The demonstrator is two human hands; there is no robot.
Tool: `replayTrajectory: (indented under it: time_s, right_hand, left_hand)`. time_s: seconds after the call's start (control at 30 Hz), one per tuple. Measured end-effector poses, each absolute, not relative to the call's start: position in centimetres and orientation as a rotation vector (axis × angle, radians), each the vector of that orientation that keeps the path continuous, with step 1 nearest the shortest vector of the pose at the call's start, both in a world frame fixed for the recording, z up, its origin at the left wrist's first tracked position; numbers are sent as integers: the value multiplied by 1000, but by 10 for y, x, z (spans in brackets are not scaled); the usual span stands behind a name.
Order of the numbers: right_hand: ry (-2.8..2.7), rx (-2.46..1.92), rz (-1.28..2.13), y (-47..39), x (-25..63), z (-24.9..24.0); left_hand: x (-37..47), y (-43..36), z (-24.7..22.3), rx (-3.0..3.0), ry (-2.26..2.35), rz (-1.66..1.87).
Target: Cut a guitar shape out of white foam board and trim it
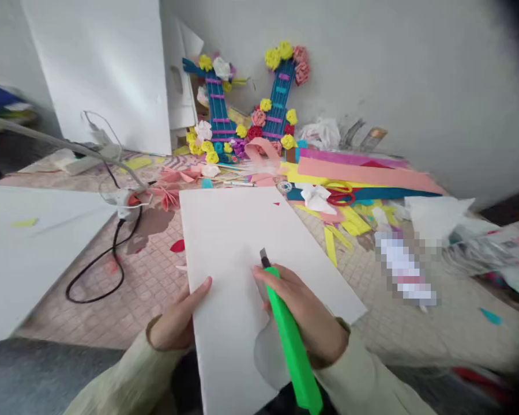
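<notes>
A white board [233, 242], likely foam board, lies at the table's front and reaches over its near edge. My left hand [181, 314] grips the board's left edge, thumb on top and the other fingers hidden beneath. In my right hand [303, 308] is a green utility knife [288, 340], its short blade bared and pointing away from me above the board. Below that hand a grey rounded shape [270, 354] shows on the board; whether it is a cutout or a piece lying on top I cannot tell.
Two blue guitar shapes [219, 109] with paper flowers lean at the wall. Coloured paper strips [363, 173] and red scissors [341, 197] lie right of the board. A power strip [127, 202] with a looped black cable [90, 301] and another white board [38, 253] are left.
</notes>
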State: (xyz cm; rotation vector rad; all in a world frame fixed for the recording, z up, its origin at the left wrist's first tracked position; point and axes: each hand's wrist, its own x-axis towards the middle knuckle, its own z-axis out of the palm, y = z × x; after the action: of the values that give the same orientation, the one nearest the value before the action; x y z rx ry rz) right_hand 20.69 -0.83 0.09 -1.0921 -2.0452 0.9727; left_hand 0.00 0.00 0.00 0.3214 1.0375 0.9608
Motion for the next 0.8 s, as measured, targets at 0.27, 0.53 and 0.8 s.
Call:
replayTrajectory:
  time_s: [0.27,0.53,0.8]
  right_hand:
    - [-1914,-1351,412,-28,254,44]
    - [-1956,-1428,369,-15,270,31]
    - [-1967,-1430,344,-12,278,14]
  left_hand:
    - [-6,6,9,349,1173,928]
    - [8,-5,30,430,1191,1125]
    - [13,-18,45,425,1100,1108]
